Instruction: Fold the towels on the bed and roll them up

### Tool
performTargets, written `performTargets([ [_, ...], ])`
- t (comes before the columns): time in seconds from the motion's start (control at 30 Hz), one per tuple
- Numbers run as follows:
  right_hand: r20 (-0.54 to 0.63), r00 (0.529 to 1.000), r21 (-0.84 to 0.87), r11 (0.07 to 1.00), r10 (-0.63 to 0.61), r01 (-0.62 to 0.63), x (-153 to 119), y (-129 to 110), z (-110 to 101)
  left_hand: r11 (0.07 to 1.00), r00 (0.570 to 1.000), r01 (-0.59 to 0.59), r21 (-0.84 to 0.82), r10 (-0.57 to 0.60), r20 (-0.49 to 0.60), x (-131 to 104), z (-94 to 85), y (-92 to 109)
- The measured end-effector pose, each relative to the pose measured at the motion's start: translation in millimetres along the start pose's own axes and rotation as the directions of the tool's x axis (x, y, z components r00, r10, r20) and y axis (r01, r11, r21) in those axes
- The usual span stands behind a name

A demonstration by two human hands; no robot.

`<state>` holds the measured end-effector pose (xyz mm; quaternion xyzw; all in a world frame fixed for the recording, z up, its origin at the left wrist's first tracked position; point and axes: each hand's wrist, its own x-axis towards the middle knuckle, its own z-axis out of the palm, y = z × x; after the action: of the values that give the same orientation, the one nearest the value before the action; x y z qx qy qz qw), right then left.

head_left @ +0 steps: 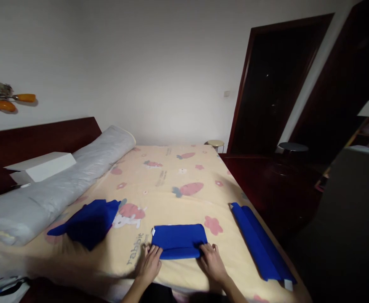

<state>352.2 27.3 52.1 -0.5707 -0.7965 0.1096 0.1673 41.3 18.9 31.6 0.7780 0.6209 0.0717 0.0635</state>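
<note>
The folded blue cloth lies flat near the front edge of the bed, a fold running along its side closest to that edge and a white tag at one corner. The left hand has its fingers curled on the cloth's left end and the right hand pinches its right end. A crumpled blue cloth lies toward the bed's headboard side, beside a grey roll, and a long blue cloth lies along the bed's opposite edge.
</note>
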Motion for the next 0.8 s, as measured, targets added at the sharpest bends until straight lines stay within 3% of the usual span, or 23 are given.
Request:
performTargets([
  [0.13,0.02,0.999,-0.037,0.998,0.044,-0.043,23,10,-5,0.991,0.99,0.132,0.012,-0.131,-0.041,22,-4.7,-4],
  [0.23,-0.021,0.994,-0.08,0.991,0.107,-0.108,37,0,10,0.984,0.979,0.176,0.036,-0.171,-0.113,38,0.8,8],
  [0.3,-0.063,0.992,-0.096,0.989,0.109,-0.115,45,-17,29,0.996,0.986,0.067,0.053,-0.058,-0.157,45,12.3,26],
  [0.4,-0.049,0.998,-0.068,0.997,-0.039,0.035,52,-39,58,0.983,0.969,-0.161,0.087,0.174,-0.177,50,31.1,47],
  [0.5,-0.054,0.986,-0.054,0.987,-0.156,0.153,46,-24,70,0.959,0.946,-0.248,0.136,0.27,-0.181,47,30.5,32],
  [0.6,-0.132,0.98,-0.09,0.986,-0.151,0.14,32,14,63,0.95,0.94,-0.248,0.19,0.283,-0.192,38,10.0,-8],
  [0.67,-0.178,0.977,-0.11,0.989,-0.116,0.097,25,26,57,0.949,0.94,-0.225,0.221,0.271,-0.208,33,-1.5,-22],
  [0.73,-0.223,0.972,-0.122,0.991,-0.073,0.047,26,15,57,0.953,0.94,-0.19,0.235,0.246,-0.236,32,-2.6,-16],
  [0.8,-0.235,0.969,-0.116,0.992,-0.081,0.054,32,-12,61,0.956,0.932,-0.19,0.222,0.246,-0.265,35,6.4,7],
])
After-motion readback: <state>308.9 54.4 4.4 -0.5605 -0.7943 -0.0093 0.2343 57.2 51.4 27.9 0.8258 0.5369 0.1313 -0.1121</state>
